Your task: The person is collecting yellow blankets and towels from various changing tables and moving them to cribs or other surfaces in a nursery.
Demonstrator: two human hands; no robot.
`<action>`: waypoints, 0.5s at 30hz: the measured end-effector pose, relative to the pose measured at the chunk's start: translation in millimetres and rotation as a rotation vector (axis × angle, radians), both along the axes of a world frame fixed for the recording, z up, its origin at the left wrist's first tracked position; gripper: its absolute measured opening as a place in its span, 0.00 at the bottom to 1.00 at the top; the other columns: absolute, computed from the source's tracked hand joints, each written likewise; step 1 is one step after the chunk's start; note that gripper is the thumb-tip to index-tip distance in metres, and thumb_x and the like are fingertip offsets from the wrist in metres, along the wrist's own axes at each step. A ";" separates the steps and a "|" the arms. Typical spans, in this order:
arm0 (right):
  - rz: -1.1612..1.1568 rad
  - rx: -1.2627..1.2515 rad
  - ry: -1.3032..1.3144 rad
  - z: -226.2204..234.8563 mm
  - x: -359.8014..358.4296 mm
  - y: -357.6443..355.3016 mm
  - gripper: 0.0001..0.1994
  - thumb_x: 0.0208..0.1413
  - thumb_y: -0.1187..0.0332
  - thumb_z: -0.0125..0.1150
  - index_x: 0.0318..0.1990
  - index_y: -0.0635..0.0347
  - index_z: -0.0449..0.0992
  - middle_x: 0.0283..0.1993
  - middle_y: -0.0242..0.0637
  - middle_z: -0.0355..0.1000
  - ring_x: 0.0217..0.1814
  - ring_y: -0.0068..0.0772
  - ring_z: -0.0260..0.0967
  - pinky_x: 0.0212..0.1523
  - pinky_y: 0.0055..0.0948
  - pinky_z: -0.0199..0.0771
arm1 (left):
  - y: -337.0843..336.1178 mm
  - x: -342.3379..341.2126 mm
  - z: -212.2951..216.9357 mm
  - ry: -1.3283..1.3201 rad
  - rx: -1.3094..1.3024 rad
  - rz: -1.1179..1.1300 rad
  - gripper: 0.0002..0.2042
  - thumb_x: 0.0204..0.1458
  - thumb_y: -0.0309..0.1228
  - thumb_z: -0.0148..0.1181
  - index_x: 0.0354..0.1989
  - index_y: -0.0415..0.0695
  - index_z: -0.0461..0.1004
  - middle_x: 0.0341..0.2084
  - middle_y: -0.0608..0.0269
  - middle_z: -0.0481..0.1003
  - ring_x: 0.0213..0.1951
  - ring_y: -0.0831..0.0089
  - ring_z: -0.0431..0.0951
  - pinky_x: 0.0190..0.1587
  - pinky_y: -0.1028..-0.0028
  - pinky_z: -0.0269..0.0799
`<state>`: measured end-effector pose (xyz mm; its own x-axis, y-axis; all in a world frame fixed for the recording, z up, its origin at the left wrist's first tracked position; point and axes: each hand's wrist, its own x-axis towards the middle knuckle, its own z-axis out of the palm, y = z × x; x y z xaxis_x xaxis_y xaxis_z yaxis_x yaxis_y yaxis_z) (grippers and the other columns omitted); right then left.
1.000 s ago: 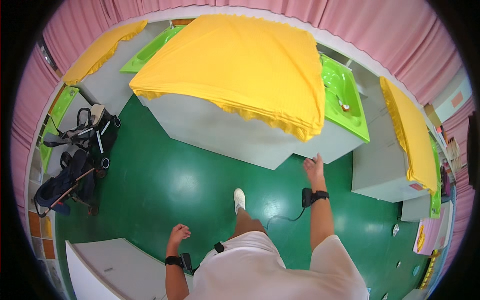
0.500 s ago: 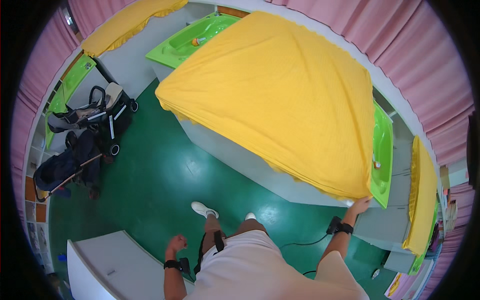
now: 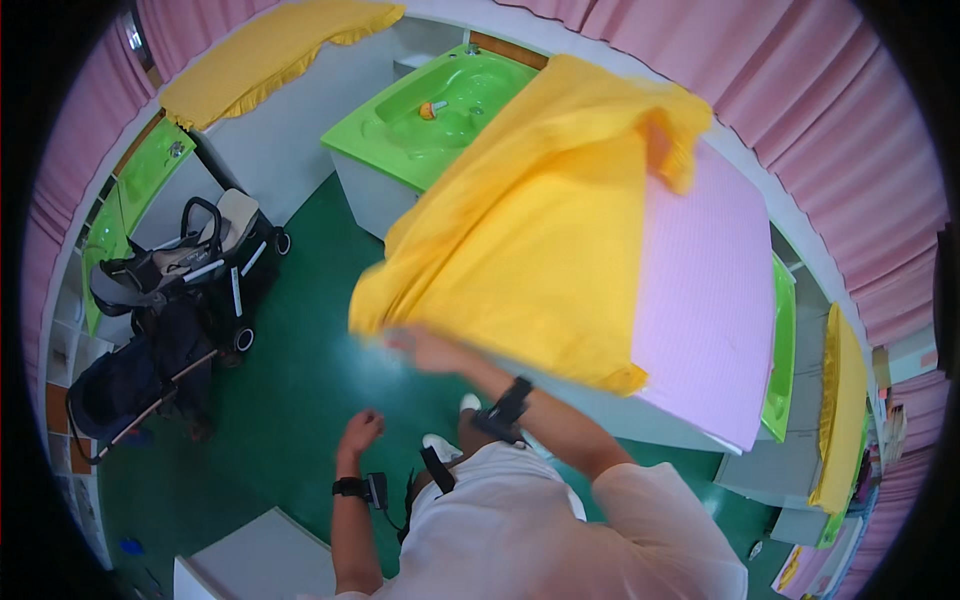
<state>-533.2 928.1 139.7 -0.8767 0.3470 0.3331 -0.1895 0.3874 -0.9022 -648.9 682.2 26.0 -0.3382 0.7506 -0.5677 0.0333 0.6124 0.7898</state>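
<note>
Up front, right hand gripping yellow cloth over pink mat.

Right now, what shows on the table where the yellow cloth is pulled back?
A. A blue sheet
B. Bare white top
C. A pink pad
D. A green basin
C: the right hand grips the yellow cloth by its edge, and a pink pad lies uncovered beside it.

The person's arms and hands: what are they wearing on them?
Both hands are bare. The left hand has a black band with a small black box at the wrist; the right hand has a similar black wrist strap, with a thin dark cable nearby. Short white sleeves cover the upper arms.
</note>
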 end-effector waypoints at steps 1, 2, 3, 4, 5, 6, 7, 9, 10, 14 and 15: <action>0.282 0.200 -0.383 44.9 -25.7 -34.7 0.11 0.56 0.63 0.50 0.31 0.63 0.69 0.26 0.44 0.67 0.30 0.45 0.68 0.31 0.44 0.64 | -2.8 -12.7 6.3 -0.039 0.039 0.050 0.09 0.51 0.31 0.50 0.32 0.36 0.68 0.23 0.60 0.72 0.25 0.71 0.72 0.30 0.71 0.70; 0.223 0.365 -0.191 -3.2 -36.3 -41.7 0.10 0.56 0.65 0.50 0.29 0.63 0.68 0.22 0.45 0.65 0.27 0.44 0.67 0.32 0.43 0.64 | 15.6 -23.6 11.4 -0.080 0.098 0.038 0.08 0.52 0.31 0.49 0.31 0.37 0.67 0.24 0.61 0.71 0.26 0.72 0.72 0.30 0.72 0.69; 0.164 0.295 -0.079 -4.4 -45.7 -41.4 0.08 0.55 0.68 0.49 0.28 0.62 0.67 0.22 0.46 0.64 0.28 0.46 0.65 0.33 0.42 0.64 | 20.0 -40.3 7.8 -0.076 0.089 0.050 0.08 0.52 0.31 0.49 0.31 0.37 0.67 0.24 0.61 0.71 0.26 0.72 0.72 0.30 0.72 0.69; 0.174 0.289 -0.071 -6.7 -52.4 -24.2 0.08 0.55 0.68 0.49 0.28 0.62 0.67 0.22 0.46 0.64 0.28 0.46 0.65 0.33 0.42 0.64 | 27.2 -56.3 4.5 -0.058 0.123 0.010 0.08 0.51 0.30 0.50 0.31 0.37 0.67 0.23 0.62 0.71 0.26 0.73 0.72 0.30 0.73 0.69; 0.018 0.329 -0.134 -8.0 -54.2 0.2 0.08 0.55 0.68 0.50 0.27 0.63 0.67 0.25 0.47 0.64 0.31 0.47 0.65 0.35 0.41 0.64 | 36.3 -72.7 1.9 -0.038 0.158 -0.032 0.07 0.51 0.30 0.50 0.31 0.38 0.67 0.23 0.63 0.70 0.26 0.73 0.71 0.30 0.74 0.69; -0.141 0.363 -0.197 -7.6 -51.9 27.1 0.08 0.54 0.69 0.50 0.26 0.64 0.67 0.28 0.47 0.64 0.34 0.48 0.65 0.38 0.41 0.64 | 41.7 -89.4 -0.6 -0.031 0.149 -0.026 0.07 0.51 0.30 0.50 0.31 0.38 0.67 0.23 0.63 0.70 0.26 0.73 0.71 0.30 0.74 0.69; -0.003 0.550 -0.506 -36.0 -41.7 84.3 0.09 0.52 0.67 0.55 0.32 0.65 0.69 0.33 0.49 0.67 0.42 0.49 0.65 0.47 0.39 0.63 | 48.2 -105.0 -3.6 -0.085 0.109 0.028 0.08 0.51 0.31 0.51 0.31 0.39 0.67 0.23 0.62 0.71 0.26 0.74 0.72 0.30 0.74 0.68; -0.574 0.597 -0.775 66.7 -34.9 120.4 0.39 0.41 0.51 0.65 0.59 0.61 0.59 0.67 0.59 0.41 0.71 0.59 0.29 0.65 0.59 0.30 | 20.0 -138.8 -14.0 -0.132 0.042 0.136 0.08 0.51 0.32 0.51 0.31 0.39 0.67 0.22 0.62 0.71 0.26 0.74 0.72 0.29 0.74 0.68; -0.772 0.670 -0.901 44.2 -26.0 152.8 0.54 0.31 0.42 0.68 0.66 0.55 0.48 0.70 0.54 0.30 0.71 0.62 0.21 0.61 0.68 0.21 | 21.5 -158.1 -23.1 -0.023 -0.013 0.053 0.08 0.50 0.31 0.51 0.31 0.39 0.68 0.22 0.61 0.72 0.26 0.73 0.72 0.29 0.74 0.68; -0.732 0.305 -1.221 25.9 -29.5 211.8 0.52 0.32 0.41 0.67 0.64 0.56 0.49 0.65 0.67 0.38 0.67 0.69 0.35 0.61 0.59 0.44 | 38.5 -204.5 -28.6 0.096 -0.136 0.083 0.08 0.50 0.31 0.51 0.31 0.38 0.68 0.22 0.60 0.73 0.25 0.73 0.73 0.30 0.73 0.69; -0.684 0.278 -1.136 24.9 -32.0 219.7 0.45 0.36 0.45 0.66 0.61 0.57 0.57 0.63 0.68 0.46 0.64 0.70 0.43 0.59 0.54 0.53 | 43.0 -213.1 -22.9 0.088 -0.138 0.100 0.08 0.50 0.31 0.51 0.31 0.38 0.68 0.22 0.60 0.73 0.25 0.73 0.73 0.30 0.73 0.69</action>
